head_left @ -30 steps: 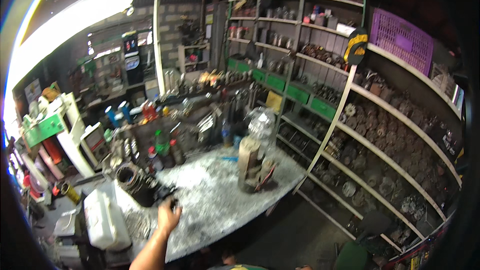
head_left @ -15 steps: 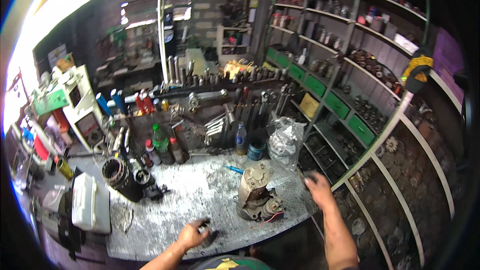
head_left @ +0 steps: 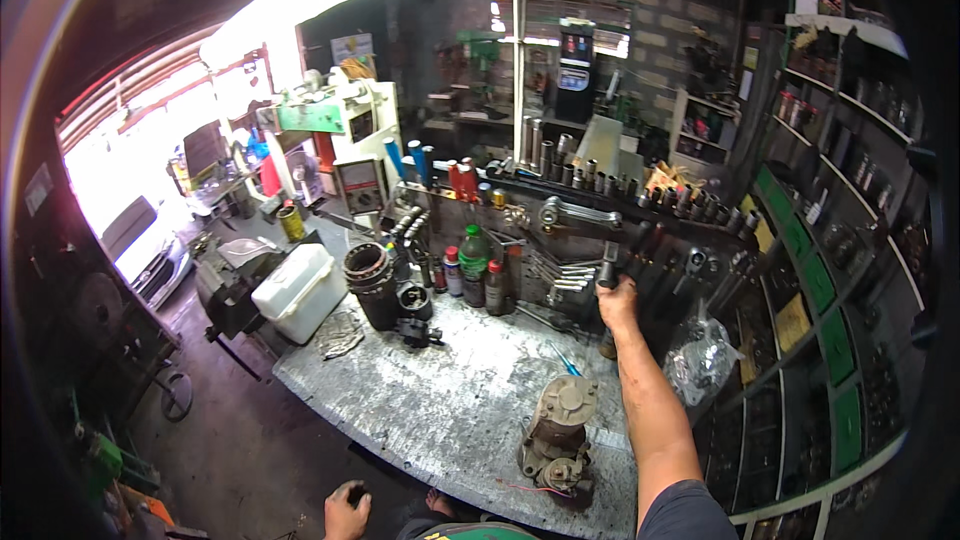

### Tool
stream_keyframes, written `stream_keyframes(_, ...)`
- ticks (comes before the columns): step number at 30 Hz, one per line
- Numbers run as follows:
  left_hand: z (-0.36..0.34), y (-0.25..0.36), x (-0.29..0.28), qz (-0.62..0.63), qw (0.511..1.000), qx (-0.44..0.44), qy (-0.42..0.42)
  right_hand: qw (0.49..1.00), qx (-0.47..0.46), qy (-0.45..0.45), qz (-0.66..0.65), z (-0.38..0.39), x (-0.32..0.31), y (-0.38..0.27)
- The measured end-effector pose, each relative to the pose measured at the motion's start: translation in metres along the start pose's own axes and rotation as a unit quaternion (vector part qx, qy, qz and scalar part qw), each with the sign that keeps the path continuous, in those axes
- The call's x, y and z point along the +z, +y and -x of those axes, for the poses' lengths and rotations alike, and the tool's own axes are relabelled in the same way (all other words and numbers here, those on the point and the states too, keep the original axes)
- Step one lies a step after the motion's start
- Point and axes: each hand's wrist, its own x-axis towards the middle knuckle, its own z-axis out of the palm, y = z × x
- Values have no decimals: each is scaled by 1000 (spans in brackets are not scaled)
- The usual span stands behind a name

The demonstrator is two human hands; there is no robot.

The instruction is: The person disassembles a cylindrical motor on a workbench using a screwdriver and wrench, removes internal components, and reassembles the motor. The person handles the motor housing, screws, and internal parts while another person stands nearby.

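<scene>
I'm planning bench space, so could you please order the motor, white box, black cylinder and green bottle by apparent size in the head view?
1. Motor and white box: unranked; the motor seems nearer the camera, which may enlarge it.
2. Black cylinder
3. Green bottle

The lower edge cuts off my left hand (head_left: 347, 513) near the wrist; whether my right hand (head_left: 618, 300) grips the tool (head_left: 610, 254) is hidden.

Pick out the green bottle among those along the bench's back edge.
It's the green plastic bottle standing between two red-capped bottles; its green cap sets it apart from both.
</scene>
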Motion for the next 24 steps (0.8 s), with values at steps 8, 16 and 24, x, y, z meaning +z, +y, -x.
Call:
stream_keyframes(8,86,-1,-30,-29,991,-127,-35,988,-139,63,12,-9,1,-20)
stream_keyframes(16,-5,-6,-8,-10,997,-11,-76,973,-213,76,-40,9,-117,-104)
stream_keyframes(24,-129,-17,23,-41,983,89,-158,944,42,106,-310,168,-230,-98)
